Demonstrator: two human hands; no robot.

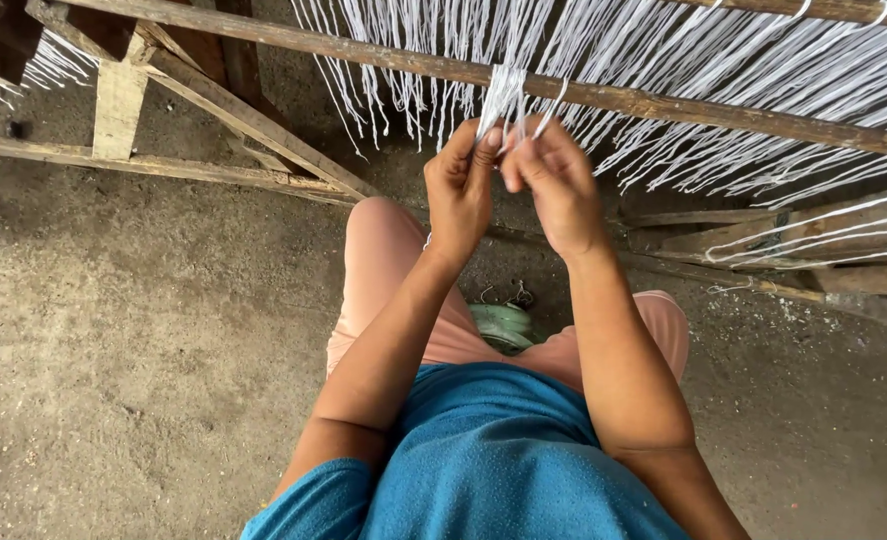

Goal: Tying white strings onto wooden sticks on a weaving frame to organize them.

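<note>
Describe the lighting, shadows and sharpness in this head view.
Head view: soft, even daylight with no glare; the left hand and right hand pinching the white threads look sharp; only faint shadow lies on the concrete floor beneath the wooden beam; the top left corner is darkest; wide-angle distortion makes the frame's timbers splay out toward the edges.

I count two hands, left hand (459, 195) and right hand (556, 185), one pinched bundle of white threads (504, 95), hanging white threads (664, 90) too many to number, one long wooden bar (364, 55), one green spool (499, 325).
</note>
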